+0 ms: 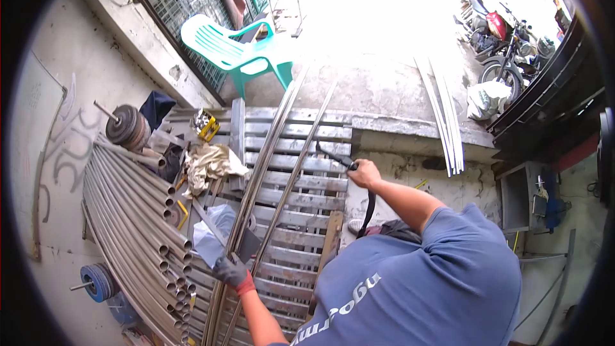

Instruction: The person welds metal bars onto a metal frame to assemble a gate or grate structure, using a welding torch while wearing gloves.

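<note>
My right hand [365, 173], bare, is wrapped round the black handle of a welding torch [339, 159]. The torch's thin head points up and left over the slatted metal table [327, 202], and its black cable [369, 208] hangs down towards my body. My left hand [232, 273] wears a dark grey glove with a red cuff. Its fingers curl at the long thin metal bars [253, 186], beside a blue-grey flat sheet [209, 243]; what lies in its grip is hidden. Another narrow metal bar [288, 189] lies across the slats between my hands.
Many round steel pipes [131, 227] are stacked at the left. A crumpled cloth [210, 165] and a yellow item [208, 129] lie near the table's far left. Beyond stand a green plastic chair [234, 51] and motorbikes [506, 45]. White bars [443, 118] lie across the right-hand ledge.
</note>
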Action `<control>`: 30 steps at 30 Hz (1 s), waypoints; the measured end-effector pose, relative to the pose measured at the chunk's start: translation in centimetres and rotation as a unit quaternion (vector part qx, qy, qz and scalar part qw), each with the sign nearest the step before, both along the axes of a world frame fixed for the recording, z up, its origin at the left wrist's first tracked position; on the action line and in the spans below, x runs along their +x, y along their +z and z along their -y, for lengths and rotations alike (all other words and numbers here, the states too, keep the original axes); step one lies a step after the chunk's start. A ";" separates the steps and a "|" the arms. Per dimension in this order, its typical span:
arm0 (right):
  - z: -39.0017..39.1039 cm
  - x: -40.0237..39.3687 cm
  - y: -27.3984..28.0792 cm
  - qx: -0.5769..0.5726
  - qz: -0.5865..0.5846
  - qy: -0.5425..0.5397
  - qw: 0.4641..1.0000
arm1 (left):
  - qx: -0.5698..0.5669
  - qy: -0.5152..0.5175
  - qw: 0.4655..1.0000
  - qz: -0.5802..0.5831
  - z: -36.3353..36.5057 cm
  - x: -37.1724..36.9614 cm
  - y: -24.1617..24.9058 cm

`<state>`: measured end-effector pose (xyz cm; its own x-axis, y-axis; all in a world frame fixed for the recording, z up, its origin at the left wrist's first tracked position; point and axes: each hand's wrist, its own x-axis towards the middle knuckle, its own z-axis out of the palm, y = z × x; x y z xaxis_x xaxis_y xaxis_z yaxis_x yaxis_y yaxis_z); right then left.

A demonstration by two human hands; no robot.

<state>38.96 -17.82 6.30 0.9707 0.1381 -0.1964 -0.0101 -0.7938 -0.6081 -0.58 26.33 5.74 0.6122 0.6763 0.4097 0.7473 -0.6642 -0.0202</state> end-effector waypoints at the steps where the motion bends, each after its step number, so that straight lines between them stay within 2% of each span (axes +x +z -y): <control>1: -0.2 0.3 0.5 0.009 -0.017 -0.005 1.000 | -0.086 0.018 0.992 -0.089 1.6 0.2 0.6; 2: -0.5 1.0 -0.2 -0.002 -0.038 0.006 0.999 | -0.169 0.035 0.968 -0.181 3.2 0.2 0.7; 4: -1.1 2.1 -0.1 -0.036 -0.097 0.058 0.993 | -0.104 0.043 0.981 -0.160 6.4 -0.9 -3.0; 7: -1.8 3.4 -0.3 -0.058 -0.122 0.097 0.986 | 0.137 0.000 0.982 -0.132 6.9 -2.2 -9.0; 10: -1.4 3.3 -1.3 -0.046 -0.112 0.125 0.985 | -0.036 0.107 0.975 -0.191 7.8 -0.2 -7.9; 11: -1.2 3.0 -1.3 -0.046 -0.119 0.133 0.983 | -0.093 0.110 0.971 -0.190 7.1 0.2 -7.5; 14: -1.3 2.4 -1.7 -0.039 -0.113 0.148 0.982 | 0.029 0.042 0.962 -0.270 4.9 0.1 -9.0; 17: -1.9 2.8 -3.6 -0.031 -0.112 0.177 0.977 | -0.101 -0.060 0.979 -0.168 4.3 -0.4 -6.0; 20: -2.2 2.5 -4.1 -0.041 -0.091 0.221 0.970 | -0.206 0.040 0.975 -0.072 7.1 0.7 -1.4; 23: -2.6 2.8 -3.9 -0.040 -0.079 0.240 0.967 | -0.205 0.083 0.972 -0.081 9.1 0.9 3.6; 24: -2.2 2.8 -1.3 -0.030 -0.084 0.234 0.968 | -0.208 0.106 0.967 -0.097 9.6 0.4 4.6; 25: -2.0 3.0 0.4 -0.020 -0.091 0.230 0.969 | -0.199 0.091 0.975 -0.040 9.4 -0.9 3.8; 26: -2.3 3.4 -0.2 -0.041 -0.056 0.251 0.965 | -0.207 0.126 0.967 -0.078 9.6 -2.3 4.4; 28: -3.1 3.4 0.3 -0.024 -0.004 0.270 0.963 | -0.224 0.195 0.942 -0.156 11.4 -3.6 8.7; 29: -3.8 3.8 -0.3 -0.025 0.006 0.277 0.961 | -0.180 0.183 0.959 -0.124 12.1 -5.2 9.5; 30: -4.3 4.2 -0.8 -0.027 0.023 0.284 0.958 | -0.192 0.180 0.959 -0.106 12.4 -6.8 10.0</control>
<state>43.15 -13.47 5.52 0.7491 0.6383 -0.1772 0.4590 -0.6931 -0.5558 -7.33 13.88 15.69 0.3522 0.9357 -0.0204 0.9359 -0.3524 -0.0032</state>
